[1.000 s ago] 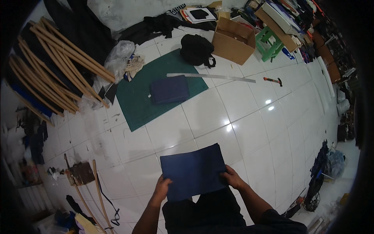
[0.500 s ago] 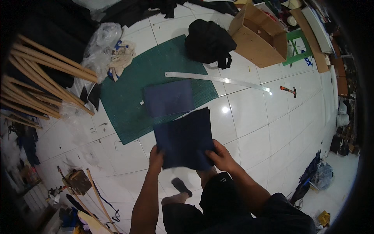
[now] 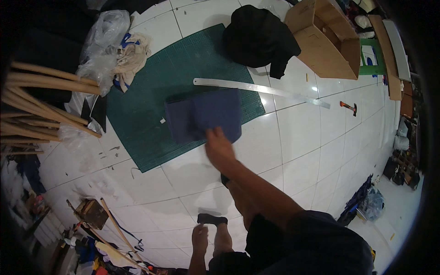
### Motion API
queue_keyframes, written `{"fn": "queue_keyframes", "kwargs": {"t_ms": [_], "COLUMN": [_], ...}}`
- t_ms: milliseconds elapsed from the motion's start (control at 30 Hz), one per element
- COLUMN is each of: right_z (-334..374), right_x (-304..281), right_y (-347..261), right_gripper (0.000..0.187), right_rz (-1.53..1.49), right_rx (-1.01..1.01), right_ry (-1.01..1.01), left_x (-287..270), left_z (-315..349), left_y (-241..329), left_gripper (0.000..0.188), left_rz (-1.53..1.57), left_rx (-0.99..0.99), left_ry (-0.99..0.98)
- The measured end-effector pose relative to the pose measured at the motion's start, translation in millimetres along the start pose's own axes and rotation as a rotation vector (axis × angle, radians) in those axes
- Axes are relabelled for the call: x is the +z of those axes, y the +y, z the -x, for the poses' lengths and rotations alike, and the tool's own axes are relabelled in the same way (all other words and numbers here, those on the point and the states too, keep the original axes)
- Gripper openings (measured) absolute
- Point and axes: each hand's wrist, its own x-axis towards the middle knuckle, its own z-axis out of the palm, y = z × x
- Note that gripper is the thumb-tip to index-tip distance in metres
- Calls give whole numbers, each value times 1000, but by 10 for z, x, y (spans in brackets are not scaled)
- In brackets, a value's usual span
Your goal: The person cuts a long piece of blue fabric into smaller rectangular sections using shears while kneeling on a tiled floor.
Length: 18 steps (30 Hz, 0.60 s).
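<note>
My right hand (image 3: 221,147) is closed on the near edge of a dark blue rectangular fabric piece (image 3: 222,107). That piece lies over another blue rectangular piece (image 3: 179,121), whose left part still shows. Both are at the near side of the green cutting mat (image 3: 137,119) on the floor. My left hand (image 3: 200,236) hangs low near my leg, away from the fabric, fingers loosely extended and nothing seen in it. Just beyond the fabric, a long metal ruler (image 3: 256,88) reaches from the mat onto the tiles.
A black cloth bundle or bag (image 3: 261,39) sits on the mat's far right edge beside an open cardboard box (image 3: 323,39). A hammer (image 3: 348,108) lies on the right. Tan rolls (image 3: 50,85) and clear plastic (image 3: 103,36) crowd the left. A small white bit (image 3: 162,120) rests on the mat.
The held fabric piece has moved forward and up onto the other blue piece. My left hand has let go of it and dropped back toward my leg; my right hand has reached forward.
</note>
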Motion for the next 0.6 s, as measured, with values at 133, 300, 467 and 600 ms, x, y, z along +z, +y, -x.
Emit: {"fn": "queue_keyframes", "kwargs": {"t_ms": [133, 300, 467, 600], "right_z": [-868, -1164, -1186, -1098], "right_x": [1447, 1935, 1911, 1746], "right_y": [241, 180, 282, 464], "right_gripper": [33, 36, 43, 48], "right_rz": [-18, -122, -221, -158], "right_rx": [57, 128, 129, -69], "right_ry": [-47, -75, -151, -125], "left_x": [-399, -293, 198, 468], "left_z": [380, 691, 548, 271], "left_y": [-724, -839, -494, -239], "left_gripper": [41, 41, 44, 37], "left_rz": [-16, 151, 258, 216], "left_rx": [-238, -355, -312, -122], "left_ry": [70, 87, -29, -92]}}
